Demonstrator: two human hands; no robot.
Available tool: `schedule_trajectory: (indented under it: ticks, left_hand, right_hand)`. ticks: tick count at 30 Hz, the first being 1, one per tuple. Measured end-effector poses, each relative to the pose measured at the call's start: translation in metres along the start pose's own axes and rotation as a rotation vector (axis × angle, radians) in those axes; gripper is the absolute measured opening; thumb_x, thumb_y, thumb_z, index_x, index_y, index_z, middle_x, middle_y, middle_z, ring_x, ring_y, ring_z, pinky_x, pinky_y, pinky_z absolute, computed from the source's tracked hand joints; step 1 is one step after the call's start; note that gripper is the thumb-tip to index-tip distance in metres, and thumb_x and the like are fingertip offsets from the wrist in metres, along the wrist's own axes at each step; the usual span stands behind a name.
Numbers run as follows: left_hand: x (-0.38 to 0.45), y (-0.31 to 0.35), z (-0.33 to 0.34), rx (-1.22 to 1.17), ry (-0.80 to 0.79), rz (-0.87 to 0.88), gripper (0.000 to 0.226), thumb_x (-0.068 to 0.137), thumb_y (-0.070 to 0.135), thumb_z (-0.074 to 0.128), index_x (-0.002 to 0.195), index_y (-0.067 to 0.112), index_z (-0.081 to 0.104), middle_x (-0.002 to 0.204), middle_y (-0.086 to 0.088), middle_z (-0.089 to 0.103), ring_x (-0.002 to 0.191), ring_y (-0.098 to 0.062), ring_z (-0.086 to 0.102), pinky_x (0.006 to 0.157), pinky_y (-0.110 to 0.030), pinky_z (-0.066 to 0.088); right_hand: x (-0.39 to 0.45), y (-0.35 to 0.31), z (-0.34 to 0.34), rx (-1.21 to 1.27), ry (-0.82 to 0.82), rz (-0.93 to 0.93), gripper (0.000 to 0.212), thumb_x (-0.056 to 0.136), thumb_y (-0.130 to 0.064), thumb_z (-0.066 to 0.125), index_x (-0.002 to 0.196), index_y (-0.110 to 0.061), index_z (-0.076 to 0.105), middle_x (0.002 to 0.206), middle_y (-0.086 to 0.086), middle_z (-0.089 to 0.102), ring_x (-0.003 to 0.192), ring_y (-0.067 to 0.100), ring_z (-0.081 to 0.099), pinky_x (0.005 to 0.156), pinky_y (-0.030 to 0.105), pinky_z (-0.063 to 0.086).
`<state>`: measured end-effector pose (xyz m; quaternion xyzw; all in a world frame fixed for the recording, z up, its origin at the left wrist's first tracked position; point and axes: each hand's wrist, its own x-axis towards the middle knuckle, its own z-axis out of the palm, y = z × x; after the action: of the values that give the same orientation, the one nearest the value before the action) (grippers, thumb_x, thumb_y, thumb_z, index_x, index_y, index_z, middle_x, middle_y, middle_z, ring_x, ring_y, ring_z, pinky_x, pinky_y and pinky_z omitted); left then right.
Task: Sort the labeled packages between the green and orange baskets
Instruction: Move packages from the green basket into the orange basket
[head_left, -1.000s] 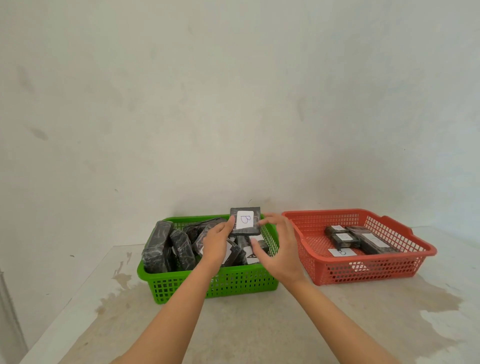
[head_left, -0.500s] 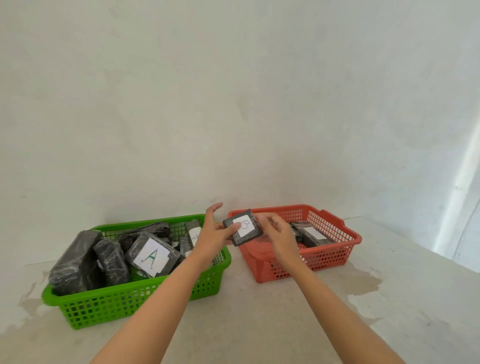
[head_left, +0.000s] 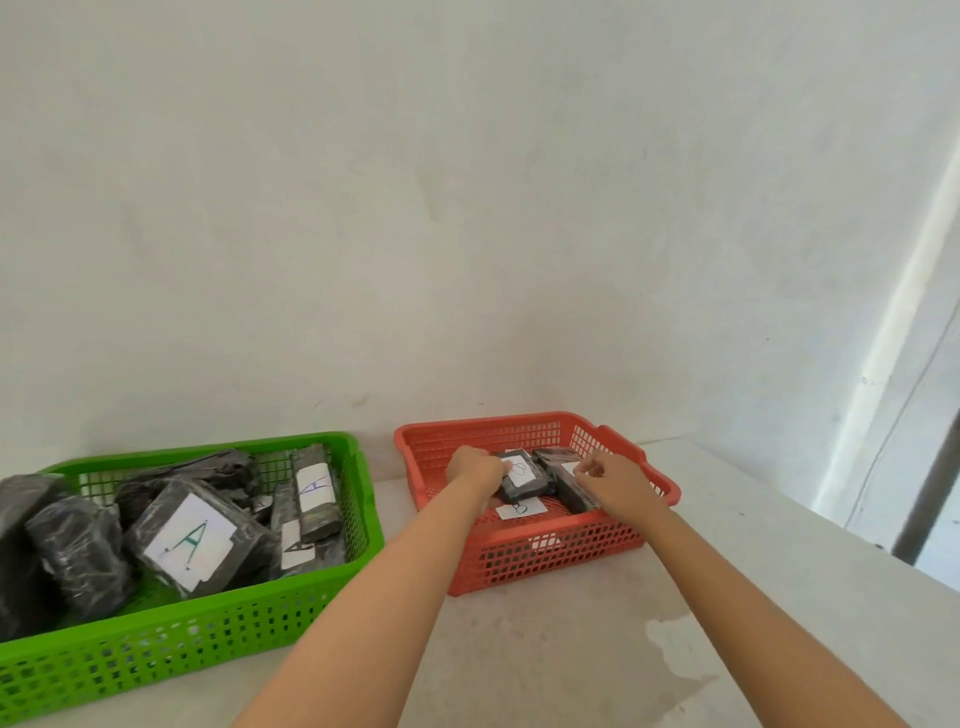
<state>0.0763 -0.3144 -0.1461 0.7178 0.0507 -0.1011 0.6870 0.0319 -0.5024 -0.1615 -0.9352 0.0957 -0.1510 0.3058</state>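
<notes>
The orange basket (head_left: 545, 564) stands at centre right and the green basket (head_left: 208, 623) at left. My left hand (head_left: 474, 470) is inside the orange basket, gripping the left edge of a small black package with a white "B" label (head_left: 521, 474), held low over the basket floor. My right hand (head_left: 610, 477) hovers just right of it with loosely curled fingers, holding nothing. Other dark packages (head_left: 557, 457) lie behind and under my right hand. The green basket holds several black wrapped packages, two showing "A" labels (head_left: 189, 540).
A white "B" tag (head_left: 521, 508) lies on the orange basket's floor in front of the held package. Both baskets sit on a pale stained tabletop (head_left: 571, 649) against a white wall. The table's right edge (head_left: 831, 535) drops off near a doorway.
Both hands carried the B package from above the green basket rightward and down into the orange basket. My right hand has let go of it. The view turned to the right.
</notes>
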Motion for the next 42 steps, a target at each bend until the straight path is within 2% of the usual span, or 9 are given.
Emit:
schedule_trajectory:
  ticks: [6, 17, 20, 23, 27, 31, 34, 37, 42]
  left_hand:
    - [0.021, -0.009, 0.022, 0.056, -0.037, -0.160, 0.042, 0.085, -0.001, 0.067, 0.123, -0.011, 0.053, 0.124, -0.024, 0.060, 0.110, -0.035, 0.064, 0.083, -0.046, 0.058]
    - [0.033, -0.017, 0.039, 0.241, -0.089, -0.209, 0.053, 0.078, 0.006, 0.077, 0.122, -0.007, 0.053, 0.124, -0.018, 0.062, 0.102, -0.029, 0.070, 0.072, -0.029, 0.060]
    - [0.034, -0.021, 0.040, 0.373, -0.045, -0.144, 0.055, 0.076, 0.015, 0.080, 0.121, -0.004, 0.056, 0.120, -0.015, 0.066, 0.084, -0.020, 0.069, 0.073, -0.026, 0.057]
    - [0.041, -0.027, 0.037, 0.423, -0.017, -0.086, 0.061, 0.072, 0.022, 0.083, 0.121, -0.005, 0.057, 0.123, -0.013, 0.065, 0.108, -0.022, 0.065, 0.095, -0.028, 0.052]
    - [0.041, -0.028, 0.036, 0.586, 0.050, -0.004, 0.064, 0.070, 0.034, 0.083, 0.120, 0.002, 0.058, 0.125, -0.008, 0.063, 0.117, -0.021, 0.060, 0.088, -0.024, 0.049]
    - [0.038, -0.029, 0.037, 0.718, 0.029, 0.083, 0.056, 0.078, 0.028, 0.076, 0.124, 0.003, 0.057, 0.130, -0.011, 0.060, 0.120, -0.023, 0.058, 0.091, -0.024, 0.047]
    - [0.032, -0.022, 0.030, 0.717, -0.021, 0.176, 0.039, 0.084, 0.015, 0.066, 0.120, -0.001, 0.063, 0.124, -0.016, 0.065, 0.117, -0.026, 0.061, 0.092, -0.029, 0.049]
    - [0.015, -0.007, 0.004, 0.667, -0.043, 0.338, 0.014, 0.082, 0.010, 0.062, 0.093, 0.009, 0.071, 0.103, -0.013, 0.071, 0.107, -0.025, 0.065, 0.086, -0.032, 0.051]
    - [-0.021, 0.015, -0.075, 0.464, 0.153, 0.615, 0.012, 0.084, 0.017, 0.062, 0.090, 0.011, 0.069, 0.096, -0.003, 0.073, 0.094, -0.016, 0.066, 0.087, -0.024, 0.048]
  right_hand:
    - [0.015, 0.001, 0.007, -0.373, -0.204, 0.080, 0.038, 0.092, -0.039, 0.047, 0.125, -0.026, 0.059, 0.130, 0.002, 0.060, 0.115, 0.022, 0.057, 0.095, 0.038, 0.044]
    - [0.016, 0.001, 0.011, -0.461, -0.177, 0.097, 0.041, 0.092, -0.034, 0.039, 0.130, -0.030, 0.054, 0.125, -0.001, 0.063, 0.108, 0.020, 0.059, 0.085, 0.034, 0.044]
    - [0.016, 0.000, 0.011, -0.460, -0.174, 0.097, 0.040, 0.093, -0.040, 0.041, 0.129, -0.030, 0.055, 0.124, -0.002, 0.064, 0.108, 0.018, 0.060, 0.082, 0.033, 0.043]
    - [0.015, -0.001, 0.010, -0.456, -0.190, 0.115, 0.041, 0.091, -0.051, 0.047, 0.125, -0.031, 0.056, 0.120, -0.004, 0.065, 0.102, 0.015, 0.059, 0.073, 0.030, 0.039]
    - [0.015, -0.002, 0.010, -0.449, -0.209, 0.136, 0.043, 0.085, -0.051, 0.054, 0.124, -0.033, 0.055, 0.114, -0.006, 0.065, 0.089, 0.011, 0.055, 0.071, 0.029, 0.038]
    - [0.013, -0.002, 0.010, -0.433, -0.181, 0.143, 0.041, 0.084, -0.049, 0.050, 0.122, -0.035, 0.058, 0.111, -0.007, 0.067, 0.097, 0.012, 0.061, 0.075, 0.030, 0.044]
    - [0.008, -0.003, 0.010, -0.376, -0.104, 0.120, 0.035, 0.086, -0.048, 0.050, 0.116, -0.038, 0.063, 0.120, -0.009, 0.066, 0.104, 0.013, 0.061, 0.080, 0.031, 0.048]
    - [-0.004, -0.007, 0.012, -0.220, 0.085, 0.042, 0.025, 0.090, -0.043, 0.052, 0.108, -0.034, 0.066, 0.124, -0.007, 0.064, 0.109, 0.014, 0.060, 0.081, 0.032, 0.048]
    - [-0.031, -0.057, 0.032, -0.082, 0.160, -0.253, 0.017, 0.088, -0.023, 0.059, 0.103, -0.025, 0.066, 0.105, -0.005, 0.064, 0.098, 0.015, 0.061, 0.081, 0.032, 0.049]
